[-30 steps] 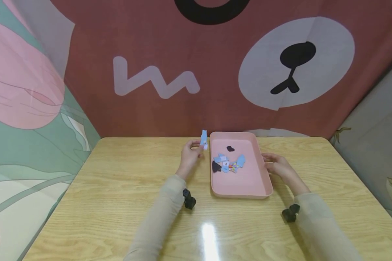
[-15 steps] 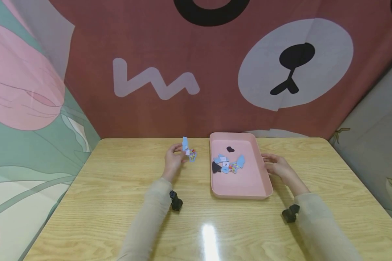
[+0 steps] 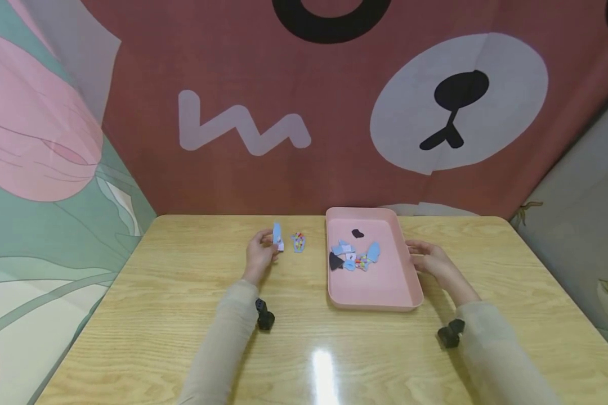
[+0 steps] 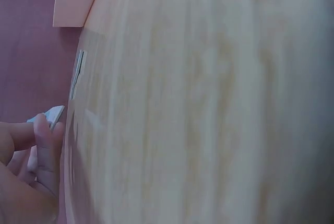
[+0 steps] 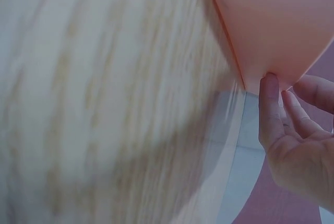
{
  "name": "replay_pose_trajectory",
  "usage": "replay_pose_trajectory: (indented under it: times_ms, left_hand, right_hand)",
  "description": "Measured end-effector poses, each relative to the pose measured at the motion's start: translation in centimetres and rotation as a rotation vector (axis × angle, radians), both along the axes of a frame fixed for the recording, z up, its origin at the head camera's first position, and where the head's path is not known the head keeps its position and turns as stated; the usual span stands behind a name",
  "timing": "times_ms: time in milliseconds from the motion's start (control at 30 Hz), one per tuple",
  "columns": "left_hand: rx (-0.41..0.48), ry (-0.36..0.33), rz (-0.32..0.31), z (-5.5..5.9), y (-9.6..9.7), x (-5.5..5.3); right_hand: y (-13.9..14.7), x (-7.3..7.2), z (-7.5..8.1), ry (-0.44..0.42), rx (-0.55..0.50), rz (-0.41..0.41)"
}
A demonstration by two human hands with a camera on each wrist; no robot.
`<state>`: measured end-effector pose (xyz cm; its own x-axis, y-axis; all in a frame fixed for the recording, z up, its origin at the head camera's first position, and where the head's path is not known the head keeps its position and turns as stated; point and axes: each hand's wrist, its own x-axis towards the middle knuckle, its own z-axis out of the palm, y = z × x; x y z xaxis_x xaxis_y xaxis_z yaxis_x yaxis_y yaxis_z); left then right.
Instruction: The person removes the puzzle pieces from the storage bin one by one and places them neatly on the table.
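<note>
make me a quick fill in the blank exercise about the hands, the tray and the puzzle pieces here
1. The left hand pinches a mostly light ____ puzzle piece.
2. The right hand touches a ____-coloured tray.
3. On the table, a multicoloured puzzle piece lies between the left hand and the ____.
4. The dark puzzle piece nearest the tray's far edge touches ____ other pieces.

Missing words: blue; pink; tray; no

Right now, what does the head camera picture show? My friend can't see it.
A person's left hand pinches a blue-and-white piece near a colorful piece lying on a wooden table; the right hand touches a pink tray holding more pieces.
</note>
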<state>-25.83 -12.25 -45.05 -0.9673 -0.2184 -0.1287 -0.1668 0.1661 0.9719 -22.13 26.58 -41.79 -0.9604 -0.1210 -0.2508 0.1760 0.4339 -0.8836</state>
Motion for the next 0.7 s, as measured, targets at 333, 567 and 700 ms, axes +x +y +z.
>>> replay_pose_trajectory:
  times_ms: [333,567,700]
  left_hand:
    - [-0.088,-0.006,-0.016,-0.44,-0.04,0.03]
    - [-0.196,0.002,-0.011,-0.22,0.14,-0.03]
    - [-0.248,0.006,-0.003,-0.05,0.21,-0.06]
  right_hand:
    - [0.01,0.13,-0.1,-0.011,0.007,-0.008]
    - [0.16,0.03,-0.3,-0.002,-0.002,-0.006]
    - [0.27,-0.08,-0.41,0.007,-0.012,-0.002]
